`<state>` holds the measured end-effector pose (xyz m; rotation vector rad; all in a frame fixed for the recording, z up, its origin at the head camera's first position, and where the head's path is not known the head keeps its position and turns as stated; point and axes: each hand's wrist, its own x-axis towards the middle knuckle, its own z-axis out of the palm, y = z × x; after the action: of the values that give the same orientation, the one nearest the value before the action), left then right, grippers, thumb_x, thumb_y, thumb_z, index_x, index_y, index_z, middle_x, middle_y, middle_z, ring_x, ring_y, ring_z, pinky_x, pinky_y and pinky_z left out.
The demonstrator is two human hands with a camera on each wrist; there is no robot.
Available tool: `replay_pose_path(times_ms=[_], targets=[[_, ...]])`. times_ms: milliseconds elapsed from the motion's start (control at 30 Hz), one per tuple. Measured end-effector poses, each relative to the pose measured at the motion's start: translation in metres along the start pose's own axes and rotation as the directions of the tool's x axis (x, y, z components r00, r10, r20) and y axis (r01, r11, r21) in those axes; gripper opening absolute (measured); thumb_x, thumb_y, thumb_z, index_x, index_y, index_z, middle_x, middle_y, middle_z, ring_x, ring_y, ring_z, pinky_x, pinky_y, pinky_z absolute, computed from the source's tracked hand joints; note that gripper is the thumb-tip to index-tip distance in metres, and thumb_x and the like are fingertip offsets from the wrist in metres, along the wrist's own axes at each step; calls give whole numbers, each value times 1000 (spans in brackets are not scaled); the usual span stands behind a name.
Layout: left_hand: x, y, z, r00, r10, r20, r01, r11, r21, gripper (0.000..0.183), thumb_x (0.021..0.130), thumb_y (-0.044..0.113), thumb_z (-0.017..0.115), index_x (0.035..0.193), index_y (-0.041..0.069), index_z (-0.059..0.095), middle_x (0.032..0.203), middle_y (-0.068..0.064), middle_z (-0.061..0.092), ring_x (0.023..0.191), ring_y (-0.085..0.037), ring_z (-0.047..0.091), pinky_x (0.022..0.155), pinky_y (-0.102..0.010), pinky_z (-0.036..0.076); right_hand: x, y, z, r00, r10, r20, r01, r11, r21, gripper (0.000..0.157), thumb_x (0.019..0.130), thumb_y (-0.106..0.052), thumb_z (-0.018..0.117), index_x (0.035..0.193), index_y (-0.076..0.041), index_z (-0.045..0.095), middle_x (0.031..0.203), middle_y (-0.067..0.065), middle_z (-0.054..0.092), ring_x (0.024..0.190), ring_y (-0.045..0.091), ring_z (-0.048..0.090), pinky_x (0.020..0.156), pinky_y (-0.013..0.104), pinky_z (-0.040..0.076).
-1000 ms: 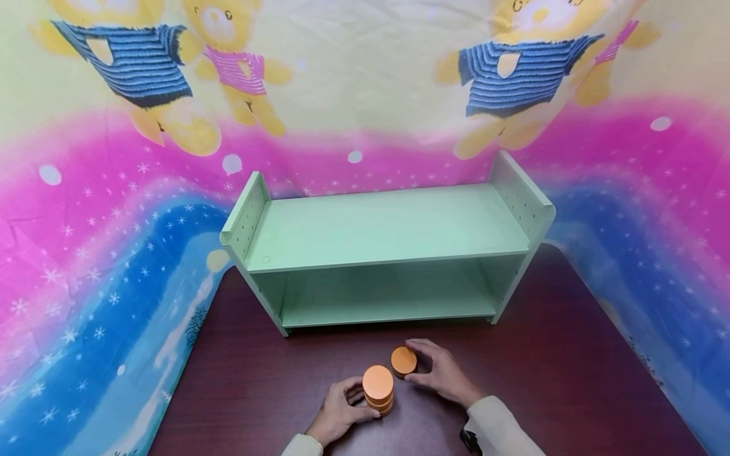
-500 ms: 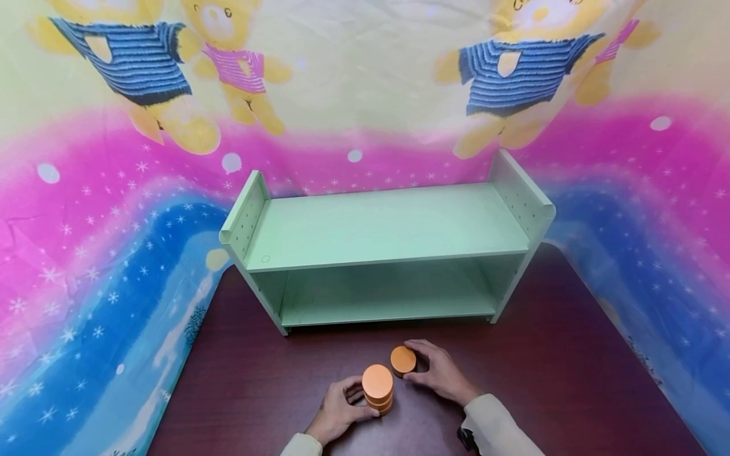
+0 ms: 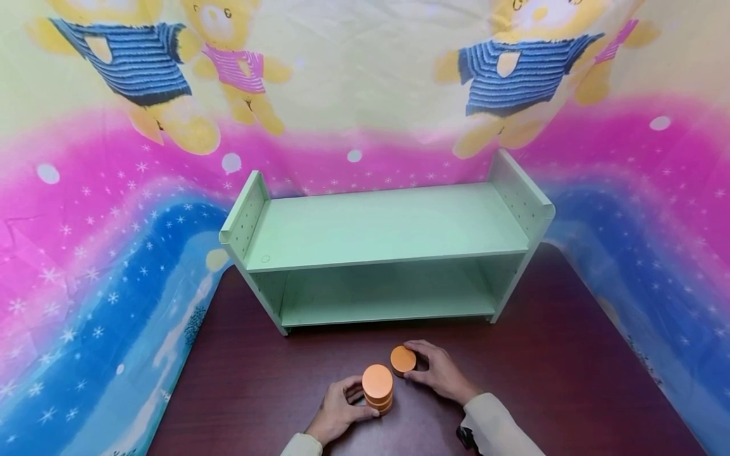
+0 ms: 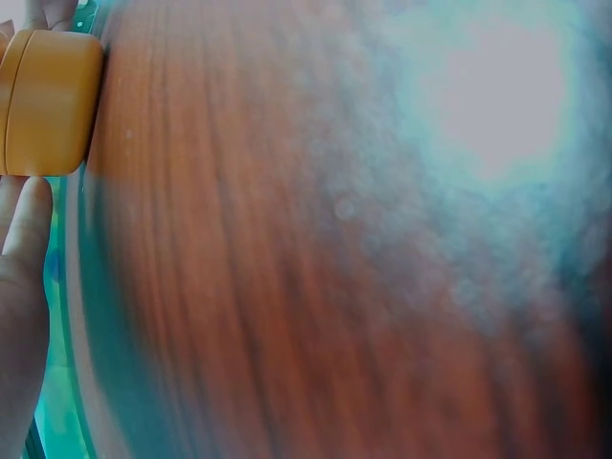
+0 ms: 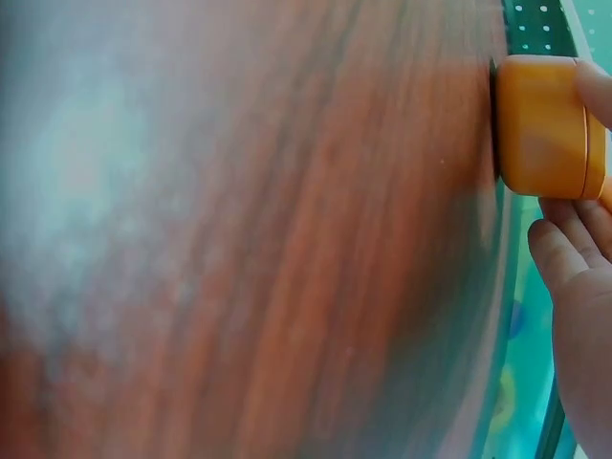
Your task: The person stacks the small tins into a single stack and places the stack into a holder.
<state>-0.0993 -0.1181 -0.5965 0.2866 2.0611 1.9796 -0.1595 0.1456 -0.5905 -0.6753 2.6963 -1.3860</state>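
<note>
In the head view, a short stack of orange round jars (image 3: 377, 382) stands near the table's front, one on top of another. My left hand (image 3: 338, 410) holds the stack from its left, with the thumb on the near side. Just beyond and to the right is a single orange round jar (image 3: 403, 360). My right hand (image 3: 445, 375) grips that one between thumb and fingers from the right. In the left wrist view, an orange jar (image 4: 55, 105) with a seam below its lid sits on the tabletop. The right wrist view shows a similar lidded jar (image 5: 543, 124) at its right edge.
A pale green two-level shelf (image 3: 388, 225) stands on the dark reddish-brown table (image 3: 239, 392) behind the jars. Its raised side panels have rows of small holes. A colourful cloth (image 3: 353, 120) printed with teddy bears hangs behind and on both sides.
</note>
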Motion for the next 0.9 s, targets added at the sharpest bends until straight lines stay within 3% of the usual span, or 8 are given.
replay_pose_path(times_ms=[500,900], targets=[[0,3,1,1000,-6,-5,6,1000,-1,60,71,2,90,122,-11,62,120,-23,66,116,-34,62,95,-28,54,1,-4,-6,1000,7,-14,-7,1000,-7,56,79,-14,87,129,0,64,129,8,64,119,29,60,99,47,52],[-1,4,1,998,-57,-6,57,998,-14,61,71,3,90,124,-10,61,122,-22,66,117,-35,62,95,-31,55,-1,-7,-11,999,-25,-20,25,1000,-14,57,80,-18,87,129,-1,64,129,7,64,119,29,60,100,48,51]])
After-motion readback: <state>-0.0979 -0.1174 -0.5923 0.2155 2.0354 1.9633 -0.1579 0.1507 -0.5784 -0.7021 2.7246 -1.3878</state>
